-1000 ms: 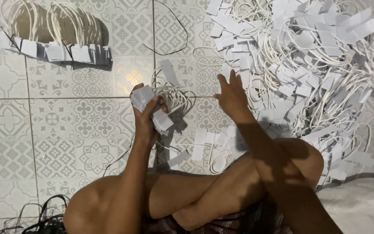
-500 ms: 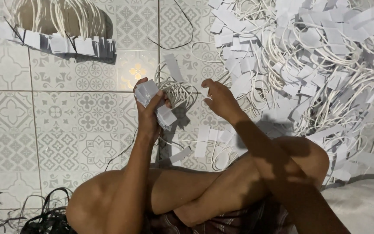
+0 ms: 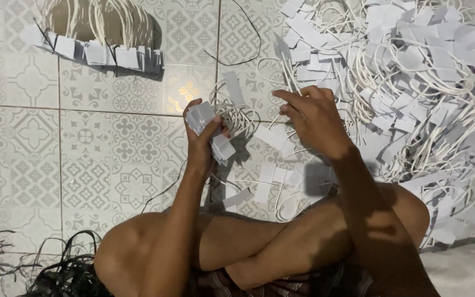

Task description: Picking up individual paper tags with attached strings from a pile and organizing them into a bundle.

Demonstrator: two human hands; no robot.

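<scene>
Head view looks down on a person who sits cross-legged on a pale patterned tile floor point(image 3: 34, 137). The left hand point(image 3: 204, 137) is closed around a small stack of white paper tags with white cord loops point(image 3: 210, 129); thumb and fingers press the stack from both sides, and the cords hang out of it toward the right. The right hand point(image 3: 314, 118) is raised just beside the big loose heap of white paper tags and white cords point(image 3: 413, 82). Its fingers are half open and curved, and I cannot tell if they pinch a single cord or tag or nothing at all.

Between the two hands and the knees a few single white paper tags point(image 3: 270, 176) lie scattered on the tiles. At the top left, well apart from the hands, a tidy row of bundled white tags with their cords gathered behind point(image 3: 105, 55) rests on the floor; one long dark thin cord point(image 3: 243, 44) curls near it. At the bottom left, near the person's knee, there is a tangle of black cords point(image 3: 56, 269).

Judging by how things lie, some bundles are already finished and put aside, one more stack is growing in the left hand, and the heap at the right is large, so most of the sorting seems not yet done.
</scene>
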